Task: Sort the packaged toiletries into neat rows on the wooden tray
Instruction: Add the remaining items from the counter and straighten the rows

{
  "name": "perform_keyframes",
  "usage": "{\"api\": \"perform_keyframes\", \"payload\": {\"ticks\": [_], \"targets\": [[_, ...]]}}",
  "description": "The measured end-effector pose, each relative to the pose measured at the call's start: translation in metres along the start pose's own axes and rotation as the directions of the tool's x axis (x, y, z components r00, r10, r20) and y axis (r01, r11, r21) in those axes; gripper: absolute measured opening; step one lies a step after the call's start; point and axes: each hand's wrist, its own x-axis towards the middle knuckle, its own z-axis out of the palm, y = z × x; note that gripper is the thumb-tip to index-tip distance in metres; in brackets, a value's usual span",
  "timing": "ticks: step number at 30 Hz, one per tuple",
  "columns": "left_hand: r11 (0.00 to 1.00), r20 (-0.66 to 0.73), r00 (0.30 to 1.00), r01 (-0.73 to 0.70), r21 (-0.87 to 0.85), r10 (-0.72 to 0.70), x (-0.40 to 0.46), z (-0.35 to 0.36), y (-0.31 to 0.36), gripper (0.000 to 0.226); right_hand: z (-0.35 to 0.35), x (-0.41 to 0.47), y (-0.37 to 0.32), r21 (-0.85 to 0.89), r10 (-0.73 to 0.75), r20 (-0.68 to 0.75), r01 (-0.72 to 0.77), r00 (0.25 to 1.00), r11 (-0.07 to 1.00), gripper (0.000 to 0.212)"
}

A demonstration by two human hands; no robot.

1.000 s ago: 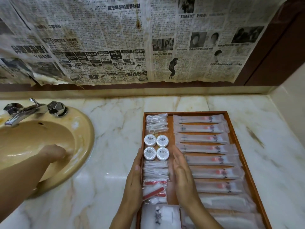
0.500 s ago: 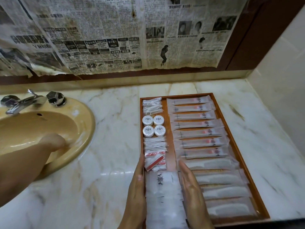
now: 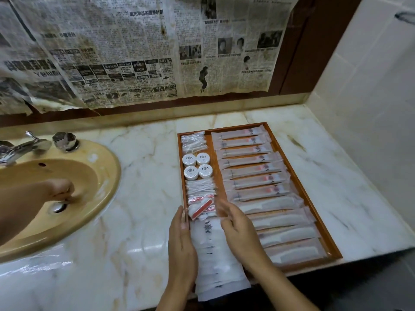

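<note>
Your left hand (image 3: 182, 245) is lying flat along the left edge of the white packets (image 3: 213, 254), fingers straight and pressing on their side, grip open. Your right hand (image 3: 240, 232) is resting on the right edge of the same stack, fingers loosely bent over the top packet and thumb on it; it is touching rather than clasping.

The packets are sitting overlapped in the near left column of the tray (image 3: 314, 198), the nearest ones hanging past the desk (image 3: 139, 198) edge. Beyond them in that column are lying a red-striped packet (image 3: 201, 208), clear sachets (image 3: 199, 187), four round tubs (image 3: 197, 166) in a square, and more sachets (image 3: 193, 141). The right column is holding long sleeves (image 3: 249, 167) in a row, combs (image 3: 285, 234) nearest you.

A sink (image 3: 96, 198) is sitting left of the tray, well apart, with an arm (image 3: 29, 200) over it.
</note>
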Motion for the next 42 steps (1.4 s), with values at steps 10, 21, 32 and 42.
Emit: {"api": "perform_keyframes", "payload": {"ticks": [10,21,32,42], "targets": [[0.991,0.067,0.996,-0.070,0.118,0.062,0.003,0.002,-0.008,0.055,0.008,0.064,-0.041,-0.112,0.083,0.041,-0.078,0.996,0.991,0.048],[0.989,0.121,0.990,-0.085,0.124,0.070,0.023,-0.006,-0.003,0.029,0.007,0.047,-0.052,-0.049,0.045,-0.012,-0.046,0.999,0.998,0.041],[0.984,0.139,0.990,-0.043,0.171,0.019,0.015,-0.026,-0.008,0.046,-0.074,-0.003,-0.006,-0.295,0.049,-0.276,-0.133,0.960,0.946,0.054],[0.994,0.158,0.982,0.101,0.043,-0.106,0.024,-0.026,-0.020,0.071,-0.141,-0.006,0.025,-0.198,0.254,-0.475,-0.384,0.843,0.902,0.045]]}}
